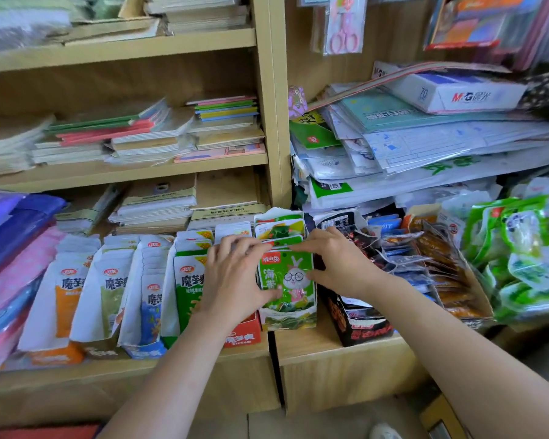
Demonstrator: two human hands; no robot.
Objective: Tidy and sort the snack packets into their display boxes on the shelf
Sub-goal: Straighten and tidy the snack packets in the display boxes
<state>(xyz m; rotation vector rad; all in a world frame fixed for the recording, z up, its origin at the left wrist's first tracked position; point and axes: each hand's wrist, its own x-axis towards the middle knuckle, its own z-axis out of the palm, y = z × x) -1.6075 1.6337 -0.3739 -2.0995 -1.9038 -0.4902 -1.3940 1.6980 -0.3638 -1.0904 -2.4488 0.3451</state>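
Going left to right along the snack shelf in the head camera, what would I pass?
In order: orange packets → blue packets → left hand → green rabbit packets → right hand → black box → brown packets → loose green bags.

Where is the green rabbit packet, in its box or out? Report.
In: the green rabbit packet stands upright, bottom inside its display box, left hand and right hand gripping it.

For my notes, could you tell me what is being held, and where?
The green rabbit packet, between both hands: left hand on its left edge, right hand on its top-right edge.
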